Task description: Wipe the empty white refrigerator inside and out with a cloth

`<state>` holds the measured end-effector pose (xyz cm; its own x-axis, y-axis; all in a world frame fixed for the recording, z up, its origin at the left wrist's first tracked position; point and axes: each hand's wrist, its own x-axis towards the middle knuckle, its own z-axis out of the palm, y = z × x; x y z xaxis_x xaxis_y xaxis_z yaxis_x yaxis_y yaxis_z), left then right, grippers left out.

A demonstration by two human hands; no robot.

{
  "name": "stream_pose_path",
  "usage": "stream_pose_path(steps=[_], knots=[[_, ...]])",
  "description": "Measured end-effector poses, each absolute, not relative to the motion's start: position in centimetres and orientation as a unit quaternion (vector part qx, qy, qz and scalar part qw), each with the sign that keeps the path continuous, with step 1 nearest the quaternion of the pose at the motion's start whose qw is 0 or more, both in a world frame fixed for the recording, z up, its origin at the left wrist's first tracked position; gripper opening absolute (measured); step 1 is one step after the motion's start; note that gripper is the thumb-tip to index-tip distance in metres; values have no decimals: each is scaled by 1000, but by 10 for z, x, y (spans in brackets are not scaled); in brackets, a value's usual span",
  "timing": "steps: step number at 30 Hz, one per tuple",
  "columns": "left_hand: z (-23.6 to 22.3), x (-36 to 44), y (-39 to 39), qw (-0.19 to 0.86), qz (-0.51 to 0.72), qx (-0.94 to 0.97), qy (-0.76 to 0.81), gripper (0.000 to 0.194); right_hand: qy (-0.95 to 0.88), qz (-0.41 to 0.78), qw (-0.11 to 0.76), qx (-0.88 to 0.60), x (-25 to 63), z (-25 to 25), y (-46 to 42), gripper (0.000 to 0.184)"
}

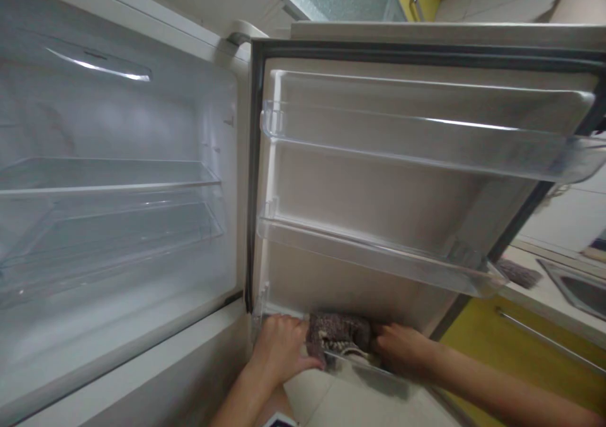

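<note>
Both hands reach into the lowest door bin [360, 364] of an open fridge door. My left hand [279, 348] curls over the bin's left end, thumb against a dark, fuzzy cloth [338, 335] lying in the bin. My right hand [398, 345] presses on the cloth's right side, its fingers closed against it. Part of the cloth hides between the two hands.
The fridge compartment [118, 180] at left has bare clear shelves. Two clear door bins [379, 256] hang above my hands. At right are yellow cabinet doors [521, 357], a countertop with a sink [577, 291] and another dark cloth [518, 274].
</note>
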<state>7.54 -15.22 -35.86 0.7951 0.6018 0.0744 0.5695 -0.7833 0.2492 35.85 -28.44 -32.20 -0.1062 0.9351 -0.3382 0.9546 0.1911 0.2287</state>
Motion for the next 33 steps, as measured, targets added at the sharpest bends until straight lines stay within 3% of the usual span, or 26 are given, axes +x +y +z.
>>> stream_pose_path(steps=[3, 6, 10, 17, 21, 24, 28, 30, 33], knots=[[-351, 67, -151, 108, 72, 949, 288, 61, 807, 34, 148, 571, 341, -308, -277, 25], [-346, 49, -141, 95, 80, 948, 294, 51, 872, 34, 101, 477, 319, -303, -247, 53], [-354, 28, -125, 78, 111, 933, 334, 54, 902, -26, 97, 419, 285, -322, -190, 83], [-362, 29, -123, 97, 128, 923, 351, 53, 889, -77, 77, 446, 245, -343, -143, 57], [-357, 31, -125, 93, 117, 925, 350, 54, 863, -151, 83, 475, 291, -339, -179, 46], [-356, 34, -127, 87, 110, 925, 354, 54, 843, -179, 106, 497, 337, -332, -216, 50], [-356, 43, -129, 76, 107, 922, 363, 52, 853, -21, 136, 504, 352, -313, -234, 32], [-357, 49, -130, 71, 109, 921, 368, 53, 867, 82, 105, 480, 332, -298, -221, 23], [-360, 57, -131, 62, 113, 917, 378, 55, 873, 234, 14, 427, 288, -277, -182, 25]])
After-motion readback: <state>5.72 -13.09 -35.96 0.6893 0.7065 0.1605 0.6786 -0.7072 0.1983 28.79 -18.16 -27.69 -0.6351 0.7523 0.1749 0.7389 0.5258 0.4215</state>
